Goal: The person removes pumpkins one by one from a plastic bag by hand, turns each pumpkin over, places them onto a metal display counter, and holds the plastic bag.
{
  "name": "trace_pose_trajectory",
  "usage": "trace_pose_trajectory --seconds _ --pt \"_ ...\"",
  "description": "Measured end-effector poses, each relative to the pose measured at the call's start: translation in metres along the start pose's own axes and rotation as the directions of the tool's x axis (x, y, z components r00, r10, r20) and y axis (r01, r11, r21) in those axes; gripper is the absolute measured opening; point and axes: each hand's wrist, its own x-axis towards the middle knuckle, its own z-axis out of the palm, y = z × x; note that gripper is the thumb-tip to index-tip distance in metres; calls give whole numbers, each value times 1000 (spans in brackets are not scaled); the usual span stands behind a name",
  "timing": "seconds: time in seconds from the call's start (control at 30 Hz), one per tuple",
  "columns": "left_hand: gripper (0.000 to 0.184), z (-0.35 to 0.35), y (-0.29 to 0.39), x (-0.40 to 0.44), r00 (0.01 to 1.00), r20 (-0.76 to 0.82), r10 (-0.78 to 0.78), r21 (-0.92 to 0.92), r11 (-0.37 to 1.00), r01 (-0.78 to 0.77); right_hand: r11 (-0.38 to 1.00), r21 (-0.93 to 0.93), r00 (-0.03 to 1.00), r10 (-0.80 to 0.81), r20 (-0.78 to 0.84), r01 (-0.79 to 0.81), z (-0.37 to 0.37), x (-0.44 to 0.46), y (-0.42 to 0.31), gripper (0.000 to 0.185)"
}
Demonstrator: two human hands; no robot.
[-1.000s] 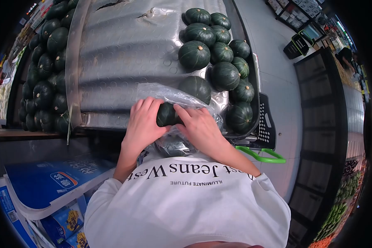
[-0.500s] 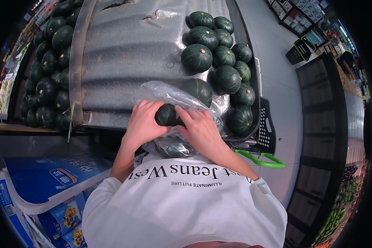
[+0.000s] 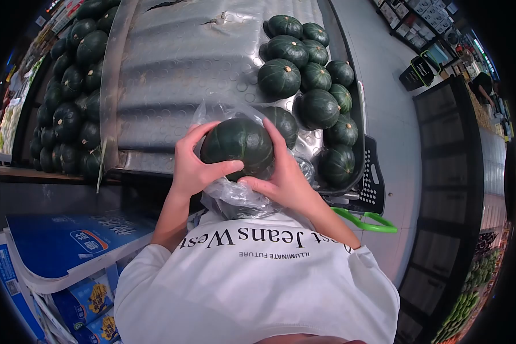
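A dark green pumpkin is held between both hands in front of the chest. My left hand wraps its left side, the thumb lying across the front. On the other side my right hand grips it, fingers along the edge and thumb underneath. A clear plastic bag hangs crumpled below the pumpkin, and some of its film shows behind it. How much of the pumpkin the bag covers I cannot tell. Just beyond my right hand another pumpkin rests on the display.
Several pumpkins sit along the right side of the grey display mat. More are piled at the left. A black basket with a green handle stands at the right, and a blue box at lower left.
The pumpkin now shows much more fully between my hands, with the plastic pulled down and back from it. My hands have spread to its two sides. The view has shifted slightly.
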Motion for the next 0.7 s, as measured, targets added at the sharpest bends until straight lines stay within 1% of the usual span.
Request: trace_pose_trajectory --seconds 0.03,0.07,0.1,0.17,0.2,0.27,0.4,0.47,0.5,0.53,0.57,0.63,0.7 --pt "58 9 -1 2 998 -14 -55 -139 989 53 998 69 999 -7 -41 9 2 1 2 104" --pt "58 21 -1 2 993 -22 -114 -276 955 103 976 212 997 55 -59 -41 0 3 -2 108" --pt "58 31 -2 3 986 -21 -168 -410 901 145 960 278 993 62 -104 -31 4 1 6 111" --pt "58 45 -6 3 971 -14 -240 -538 820 195 918 395 980 106 -168 -31 4 0 9 110" --pt "58 49 -7 4 962 -7 -274 -599 771 215 910 414 976 108 -187 -22 4 -1 11 109" --pt "57 50 -5 5 964 9 -267 -617 757 216 891 453 967 118 -224 -3 5 -4 12 108" --pt "52 52 -3 13 979 43 -197 -649 740 177 892 433 953 7 -302 131 7 1 9 103" --pt "49 53 -3 20 974 102 -204 -753 624 209 889 415 942 -48 -333 192 4 7 4 101" --pt "48 55 -4 24 970 131 -205 -798 559 225 898 396 937 -46 -346 190 4 10 4 100" --pt "45 58 -6 30 976 112 -186 -834 516 194 907 377 932 -44 -359 188 3 14 4 100" --pt "44 58 -10 35 974 125 -189 -838 505 205 915 358 927 -43 -372 186 3 18 5 99" --pt "44 58 -20 43 970 152 -191 -845 484 228 907 384 925 -16 -379 173 5 24 5 96" --pt "46 61 -32 47 979 126 -160 -824 532 193 890 429 927 19 -375 155 7 26 7 94"
